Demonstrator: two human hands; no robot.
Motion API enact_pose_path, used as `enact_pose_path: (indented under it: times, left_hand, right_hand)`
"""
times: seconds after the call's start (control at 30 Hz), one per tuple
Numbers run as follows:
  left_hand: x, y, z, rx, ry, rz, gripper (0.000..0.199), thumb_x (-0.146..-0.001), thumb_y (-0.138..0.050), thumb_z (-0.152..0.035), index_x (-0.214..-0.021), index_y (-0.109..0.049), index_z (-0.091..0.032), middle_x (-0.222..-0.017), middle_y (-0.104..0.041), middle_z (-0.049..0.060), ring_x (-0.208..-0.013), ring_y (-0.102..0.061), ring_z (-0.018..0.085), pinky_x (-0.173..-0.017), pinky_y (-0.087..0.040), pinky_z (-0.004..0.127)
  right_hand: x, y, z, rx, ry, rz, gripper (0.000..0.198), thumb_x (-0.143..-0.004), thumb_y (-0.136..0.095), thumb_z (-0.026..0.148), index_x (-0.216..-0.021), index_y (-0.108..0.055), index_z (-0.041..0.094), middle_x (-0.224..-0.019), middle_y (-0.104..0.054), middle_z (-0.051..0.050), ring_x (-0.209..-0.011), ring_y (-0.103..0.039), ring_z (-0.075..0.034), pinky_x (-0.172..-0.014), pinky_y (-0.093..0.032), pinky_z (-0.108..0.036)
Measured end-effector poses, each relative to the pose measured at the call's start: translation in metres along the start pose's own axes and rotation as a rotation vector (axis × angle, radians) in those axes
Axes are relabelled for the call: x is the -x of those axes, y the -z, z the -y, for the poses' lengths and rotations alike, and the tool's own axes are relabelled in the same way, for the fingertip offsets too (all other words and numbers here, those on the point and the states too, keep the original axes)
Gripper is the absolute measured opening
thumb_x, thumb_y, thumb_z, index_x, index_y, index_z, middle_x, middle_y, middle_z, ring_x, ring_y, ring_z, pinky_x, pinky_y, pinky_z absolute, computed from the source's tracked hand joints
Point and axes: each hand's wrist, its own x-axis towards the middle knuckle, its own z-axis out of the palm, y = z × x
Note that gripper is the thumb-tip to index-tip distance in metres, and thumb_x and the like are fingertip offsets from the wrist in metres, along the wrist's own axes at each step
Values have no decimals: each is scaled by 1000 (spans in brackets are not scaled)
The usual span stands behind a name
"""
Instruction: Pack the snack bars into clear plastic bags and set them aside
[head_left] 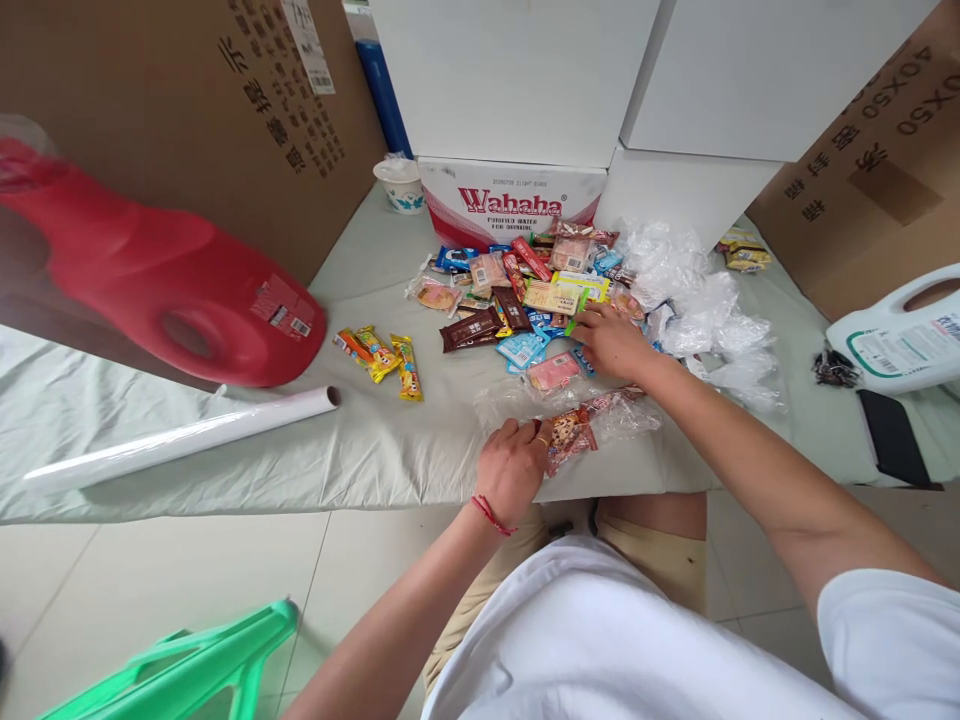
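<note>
My left hand [516,458] is closed on the edge of a brown cookie packet [568,436], which lies on a clear plastic bag [626,418] near the table's front edge. My right hand [611,342] reaches into a heap of wrapped snacks, its fingers closed at the green end of a pale yellow snack packet [553,297]. Around it lie dark brown bars [471,328], a light blue packet [523,347], a pink packet [553,372] and red bars [531,257]. The fingertips of my right hand are partly hidden.
Crumpled clear bags [701,300] lie right of the heap. Yellow snack packets [406,367], a film roll [187,438] and a large red jug [180,270] are at left. A Wahaba-style printed box [514,205] stands behind; a white bottle [904,335] and black phone [892,437] sit right.
</note>
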Motion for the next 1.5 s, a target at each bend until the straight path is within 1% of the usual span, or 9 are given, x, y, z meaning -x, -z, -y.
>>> enact_pose_path:
  times: [0.2,0.4,0.5,0.67,0.83,1.03,1.17,1.27,1.5]
  left_hand:
    - [-1,2,1,-32,-28,-9,34,-106,-47,-24,-131,-68,-17,-90,-70,10,-88,-60,26,-76,-48,38]
    - [0,0,-1,-31,-31,-24,35,-106,-46,-23,-133,-67,-16,-86,-70,9,-88,-60,26,-76,-48,38]
    - [-1,2,-1,-30,-23,-4,36,-106,-46,-22,-134,-67,-15,-88,-70,9,-88,-61,26,-77,-49,39]
    - [-1,5,-2,-15,-26,15,35,-105,-46,-21,-133,-67,-15,-88,-70,9,-90,-61,26,-79,-48,38]
    - [-2,6,-3,-8,-14,8,34,-104,-48,-21,-132,-68,-17,-87,-70,9,-91,-60,26,-77,-47,38]
    - [-3,5,-4,-8,-19,15,32,-105,-49,-21,-129,-68,-17,-88,-70,9,-91,-60,26,-77,-46,37]
    - [-4,5,-4,-12,-36,22,30,-104,-50,-20,-128,-68,-16,-92,-71,9,-91,-61,26,-77,-47,37]
    - [-5,5,-4,-32,-65,24,33,-104,-49,-21,-133,-65,-15,-95,-71,10,-93,-61,27,-78,-47,39]
    - [-3,5,-6,-39,-67,12,27,-104,-51,-24,-122,-70,-17,-90,-70,11,-96,-60,28,-75,-44,40]
  right_hand:
    - [-10,-3,23,-46,143,188,61,-85,-72,27,-145,-61,17,-139,-66,-16,-143,-42,-37,-117,-33,-49]
    - [-15,3,29,2,68,272,30,-88,-73,42,-103,-76,17,-109,-70,-16,-118,-53,-36,-98,-39,-41]
    - [-16,15,7,-57,20,181,29,-90,-71,42,-105,-75,17,-105,-70,-14,-110,-55,-33,-96,-39,-39]
    - [-15,23,-11,-30,-320,-215,38,-95,-62,30,-126,-70,11,-122,-65,-20,-115,-54,-36,-99,-41,-45]
    - [-9,-3,31,-100,160,171,41,-89,-65,18,-129,-69,14,-124,-68,-16,-111,-59,-29,-98,-42,-39]
    - [-7,-4,41,-223,191,194,13,-89,-59,16,-90,-72,15,-93,-70,-11,-94,-59,-24,-91,-40,-35]
    - [10,26,29,-502,261,78,6,-80,-60,12,-82,-63,17,-105,-67,-10,-91,-57,-19,-81,-43,-29]
    - [36,44,32,-649,318,128,11,-76,-60,8,-76,-58,19,-114,-69,-9,-90,-60,-17,-80,-45,-28]
    - [94,40,59,-604,432,270,16,-79,-65,7,-79,-65,23,-128,-73,-5,-119,-61,-23,-106,-44,-40]
